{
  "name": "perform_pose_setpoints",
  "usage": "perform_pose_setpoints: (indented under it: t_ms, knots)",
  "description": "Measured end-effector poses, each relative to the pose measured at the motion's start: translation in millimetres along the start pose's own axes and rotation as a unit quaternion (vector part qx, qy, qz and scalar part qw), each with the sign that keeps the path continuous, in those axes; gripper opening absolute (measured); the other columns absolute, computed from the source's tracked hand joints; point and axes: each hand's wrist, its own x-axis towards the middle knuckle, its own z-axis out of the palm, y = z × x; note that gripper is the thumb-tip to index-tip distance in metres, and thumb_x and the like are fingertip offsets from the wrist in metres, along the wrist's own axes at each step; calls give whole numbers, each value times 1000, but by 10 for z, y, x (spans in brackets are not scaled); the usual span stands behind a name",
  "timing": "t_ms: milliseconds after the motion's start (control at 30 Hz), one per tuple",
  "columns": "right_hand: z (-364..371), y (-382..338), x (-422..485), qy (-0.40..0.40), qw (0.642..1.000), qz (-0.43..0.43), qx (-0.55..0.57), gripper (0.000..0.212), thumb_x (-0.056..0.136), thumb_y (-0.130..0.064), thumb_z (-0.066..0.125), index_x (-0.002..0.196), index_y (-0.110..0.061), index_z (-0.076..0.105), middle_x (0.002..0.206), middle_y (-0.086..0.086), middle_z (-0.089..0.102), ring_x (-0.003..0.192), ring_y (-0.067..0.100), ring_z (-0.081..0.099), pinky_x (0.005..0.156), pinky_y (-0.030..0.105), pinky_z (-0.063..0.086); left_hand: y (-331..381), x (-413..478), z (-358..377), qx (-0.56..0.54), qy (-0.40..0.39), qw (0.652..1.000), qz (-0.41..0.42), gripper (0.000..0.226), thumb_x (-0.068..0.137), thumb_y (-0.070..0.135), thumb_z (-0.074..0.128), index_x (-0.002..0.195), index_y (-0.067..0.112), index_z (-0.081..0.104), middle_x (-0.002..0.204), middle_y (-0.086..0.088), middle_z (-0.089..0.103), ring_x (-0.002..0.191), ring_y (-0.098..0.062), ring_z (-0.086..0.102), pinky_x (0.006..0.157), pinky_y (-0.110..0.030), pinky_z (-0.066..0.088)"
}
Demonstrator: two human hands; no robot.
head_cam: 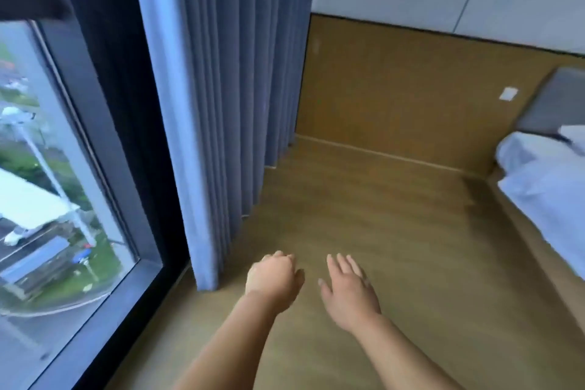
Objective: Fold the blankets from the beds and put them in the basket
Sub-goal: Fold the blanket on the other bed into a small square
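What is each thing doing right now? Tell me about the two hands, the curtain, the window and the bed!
left hand: fingers curled, holding nothing.
right hand: fingers straight, open, holding nothing.
curtain: pulled to one side, bunched in folds, hanging down to the floor.
window: uncovered, daylight outside.
white bedding: spread on the bed, not folded.

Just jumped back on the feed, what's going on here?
Nothing is being handled at the moment. Both hands are held out empty over the wooden floor: the left hand with fingers curled, the right hand open. A blue curtain and window are at the left. The bed, white bedding on it, is off to the right. No basket shows.
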Motion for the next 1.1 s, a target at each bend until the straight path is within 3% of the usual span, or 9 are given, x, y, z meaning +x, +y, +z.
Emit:
perform_pose_setpoints:
  t_ms: [200, 367, 700, 900, 1100]
  knots:
    - [-2156, 1477, -565, 195, 981, 19, -14, 61, 95, -33, 36, 148, -15, 13, 157, 6, 13, 145, 20, 6, 116, 33, 8, 2654, 98, -1246, -9, 128, 981, 145, 29, 88, 35, 43, 102, 16, 59, 110, -6, 60, 106, -27, 56, 86, -35, 46]
    - [-3180, 2627, -1269, 281, 957, 63, -46, 61, 95, -31, 35, 148, -13, 11, 157, 7, 14, 144, 23, 11, 116, 34, 9, 4288, -108, -1520, -3, 175, 957, 231, 25, 90, 32, 40, 97, 15, 57, 106, -6, 61, 100, -27, 57, 72, -31, 41]
    - [-3645, 4621, -2058, 292, 938, 180, -50, 59, 98, -34, 31, 148, -10, 10, 156, 7, 15, 143, 22, 13, 114, 31, 11, 6597, 24, -971, 45, 150, 921, 356, 27, 88, 25, 38, 104, 14, 57, 111, -8, 60, 100, -28, 56, 71, -31, 37]
    - [-3778, 5789, -1878, 303, 922, 240, -33, 59, 98, -33, 32, 148, -10, 10, 157, 8, 12, 144, 22, 11, 115, 31, 9, 7793, 607, -640, 69, 136, 894, 421, 35, 91, 26, 37, 122, 16, 50, 121, -5, 56, 109, -23, 53, 74, -30, 36]
    - [-3682, 6985, -1715, 281, 907, 312, -10, 59, 97, -28, 37, 147, -9, 11, 156, 9, 14, 143, 24, 13, 115, 32, 10, 8916, 1144, 2, 101, 81, 863, 487, 37, 93, 28, 39, 126, 15, 47, 125, -5, 55, 114, -24, 51, 86, -33, 41]
